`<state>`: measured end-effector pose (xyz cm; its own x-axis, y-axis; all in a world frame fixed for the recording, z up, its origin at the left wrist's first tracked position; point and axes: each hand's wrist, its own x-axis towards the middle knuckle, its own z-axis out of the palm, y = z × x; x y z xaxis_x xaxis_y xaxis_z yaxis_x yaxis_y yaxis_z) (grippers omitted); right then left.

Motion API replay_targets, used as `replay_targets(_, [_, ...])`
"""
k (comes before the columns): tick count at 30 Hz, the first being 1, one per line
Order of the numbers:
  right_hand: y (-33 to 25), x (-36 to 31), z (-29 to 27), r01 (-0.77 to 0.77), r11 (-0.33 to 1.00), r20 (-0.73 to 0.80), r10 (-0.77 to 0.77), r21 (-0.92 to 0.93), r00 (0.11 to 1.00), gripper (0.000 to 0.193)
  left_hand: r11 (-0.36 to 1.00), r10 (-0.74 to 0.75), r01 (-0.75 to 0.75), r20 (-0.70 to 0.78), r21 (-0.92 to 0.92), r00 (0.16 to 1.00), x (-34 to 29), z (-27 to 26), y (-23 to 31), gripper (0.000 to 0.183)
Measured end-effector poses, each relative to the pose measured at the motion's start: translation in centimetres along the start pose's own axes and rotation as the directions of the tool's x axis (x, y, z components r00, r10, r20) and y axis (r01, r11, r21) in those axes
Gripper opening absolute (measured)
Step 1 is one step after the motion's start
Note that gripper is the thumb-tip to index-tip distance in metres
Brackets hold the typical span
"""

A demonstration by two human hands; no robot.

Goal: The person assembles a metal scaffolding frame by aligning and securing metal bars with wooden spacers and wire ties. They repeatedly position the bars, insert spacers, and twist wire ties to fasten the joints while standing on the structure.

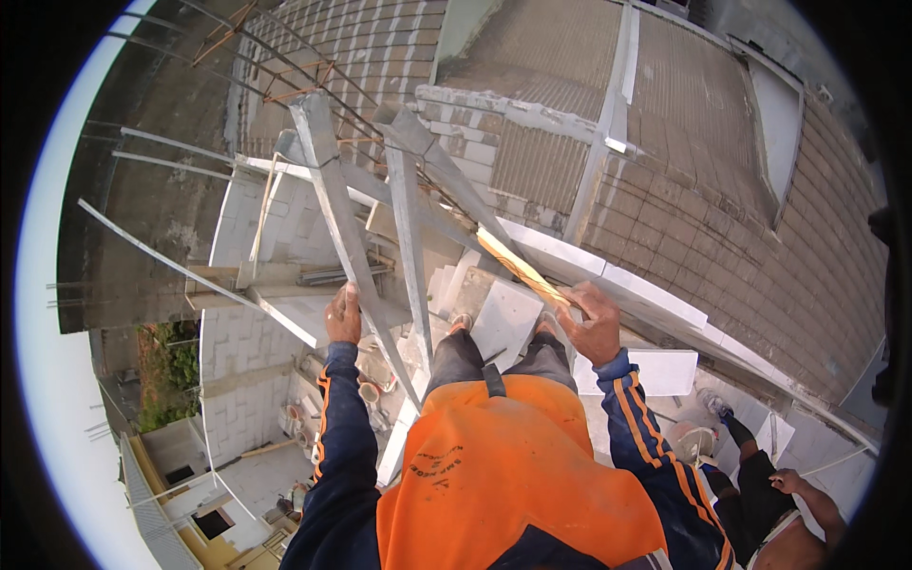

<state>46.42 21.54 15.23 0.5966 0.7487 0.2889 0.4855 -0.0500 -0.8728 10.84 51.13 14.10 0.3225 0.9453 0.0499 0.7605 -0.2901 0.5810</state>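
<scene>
My left hand [343,315] is closed at the edge of a long grey metal beam [334,199], its thumb towards the beam. The beam leans up and away from me, its top beside the rebar. My closed right hand [591,325] holds the near end of a yellow strip [513,261] with dark marks along it. Its far end reaches the steel near the wall top; whether it is wood or something else I cannot tell. A second grey metal beam [405,228] stands between my hands.
My feet are on a work area with white blocks [507,318]. Ahead, rusty rebar [275,71] projects above the wall, and tiled roofs [684,228] lie beyond. At lower right another person [760,503] is near a bucket [692,441]. Lower ground shows at left.
</scene>
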Motion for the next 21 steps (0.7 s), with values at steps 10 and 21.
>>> replay_targets(10, [-9.6,10.9,9.1,0.216,0.968,-0.104,-0.229,-0.124,0.968,0.019,0.870,0.136,0.049,0.335,-0.491,0.932,10.2,-1.1,-4.0,0.043])
replay_targets(21, [-11.6,16.7,14.1,0.221,0.893,0.059,-0.215,-0.391,0.975,0.023,0.571,0.656,-0.133,0.353,-0.810,0.667,23.6,1.1,4.5,0.079])
